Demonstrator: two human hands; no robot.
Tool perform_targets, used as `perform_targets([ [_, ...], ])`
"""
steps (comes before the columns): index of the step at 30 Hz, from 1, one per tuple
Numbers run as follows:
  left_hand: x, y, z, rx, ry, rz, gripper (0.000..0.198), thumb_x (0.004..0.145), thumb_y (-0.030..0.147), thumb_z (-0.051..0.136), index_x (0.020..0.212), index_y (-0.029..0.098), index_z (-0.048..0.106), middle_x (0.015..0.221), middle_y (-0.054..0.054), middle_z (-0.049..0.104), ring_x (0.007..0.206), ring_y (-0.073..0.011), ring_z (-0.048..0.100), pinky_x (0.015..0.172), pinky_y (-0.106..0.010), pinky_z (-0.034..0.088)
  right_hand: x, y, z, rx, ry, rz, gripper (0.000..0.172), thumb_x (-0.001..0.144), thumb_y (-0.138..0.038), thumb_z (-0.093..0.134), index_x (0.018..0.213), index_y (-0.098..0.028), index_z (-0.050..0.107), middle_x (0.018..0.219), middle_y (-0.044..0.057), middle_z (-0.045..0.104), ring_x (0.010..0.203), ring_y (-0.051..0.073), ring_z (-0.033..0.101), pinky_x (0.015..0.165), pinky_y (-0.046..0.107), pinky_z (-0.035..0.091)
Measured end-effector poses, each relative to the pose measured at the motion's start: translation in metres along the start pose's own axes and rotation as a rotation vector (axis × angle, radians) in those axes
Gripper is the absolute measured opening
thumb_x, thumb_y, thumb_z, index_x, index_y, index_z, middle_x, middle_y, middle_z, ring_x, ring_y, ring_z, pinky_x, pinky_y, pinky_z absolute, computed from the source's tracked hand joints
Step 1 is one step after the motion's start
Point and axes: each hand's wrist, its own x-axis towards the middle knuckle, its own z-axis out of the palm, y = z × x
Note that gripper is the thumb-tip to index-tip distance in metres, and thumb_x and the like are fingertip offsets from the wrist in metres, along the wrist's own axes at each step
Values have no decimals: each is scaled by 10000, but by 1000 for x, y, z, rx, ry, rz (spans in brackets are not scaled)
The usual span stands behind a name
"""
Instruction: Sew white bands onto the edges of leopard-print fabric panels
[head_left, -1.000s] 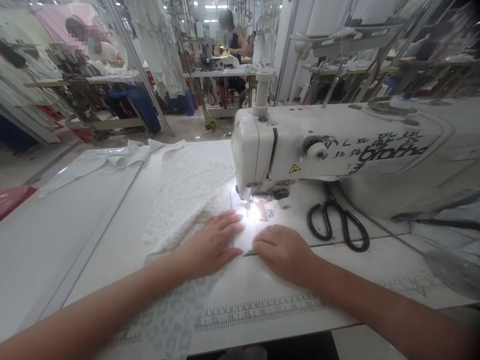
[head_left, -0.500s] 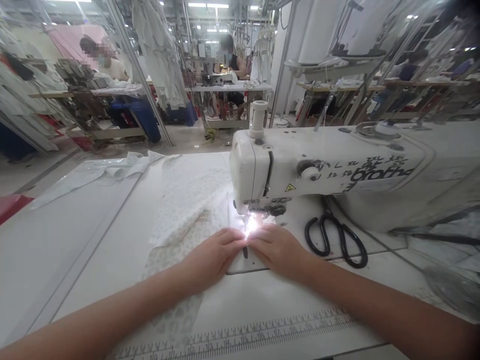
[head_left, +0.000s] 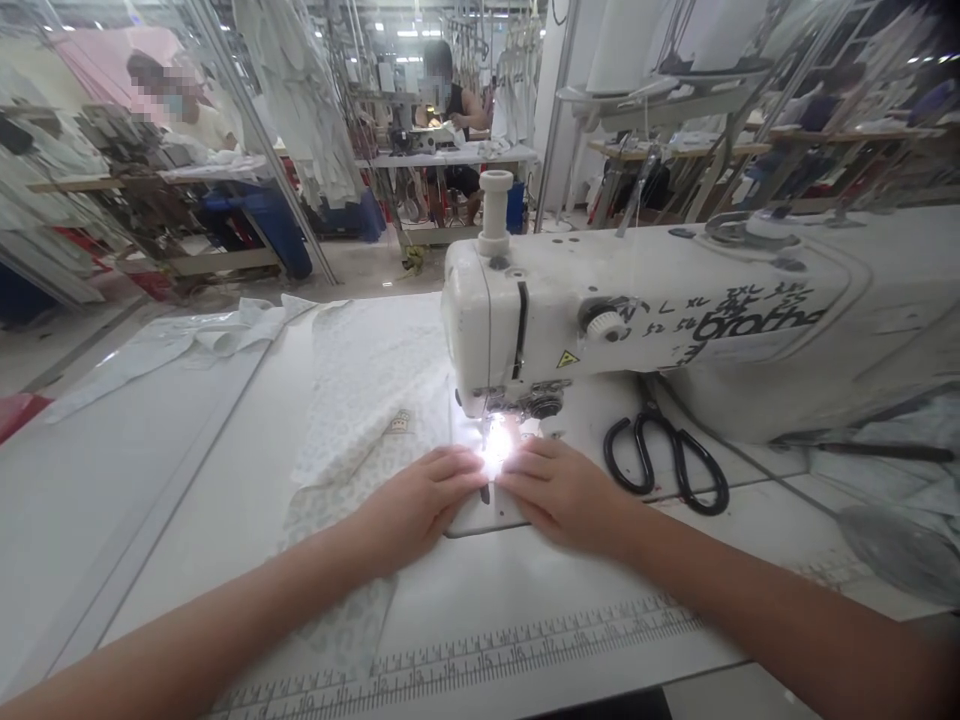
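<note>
Both my hands meet at the needle area of a white sewing machine (head_left: 487,330), where a bright lamp washes out the detail. My left hand (head_left: 424,500) is closed, its fingertips pressed together at the left of the light. Pale patterned fabric (head_left: 345,460) runs from beneath that hand and forearm across the table toward the needle. From the other side, my right hand (head_left: 566,495) has its fingers bent and pressed together close to the presser foot. Glare and the fingers hide what lies under its tips.
Black-handled scissors (head_left: 667,465) lie right of my right hand, under the machine arm. A printed ruler scale (head_left: 487,655) runs along the table's front. More pale cloth (head_left: 202,340) lies at the back left. Two people sit at machines beyond.
The view has shifted slightly, so the machine and scissors sit higher and a little further left. Both hands stay at the needle, with a slightly wider gap between their fingertips.
</note>
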Motion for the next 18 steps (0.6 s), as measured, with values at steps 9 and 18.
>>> perform_targets([
  [9,8,-12,-8,20,-27,0,345,944,219,331,1242,259,501,1244,-25,543,1185,-191,437,998,-392,408,8,-1,-2,-88,-44,89,230,850,-131,431,1002,-119,603,932,91,606,868,229,501,728,365,447],
  [18,18,-22,-14,48,-24,-81,325,941,256,338,1196,250,540,1253,-18,540,1175,-195,450,995,-396,413,8,0,0,-226,-62,167,287,866,-199,403,1072,-104,578,957,139,566,815,244,497,718,385,425],
])
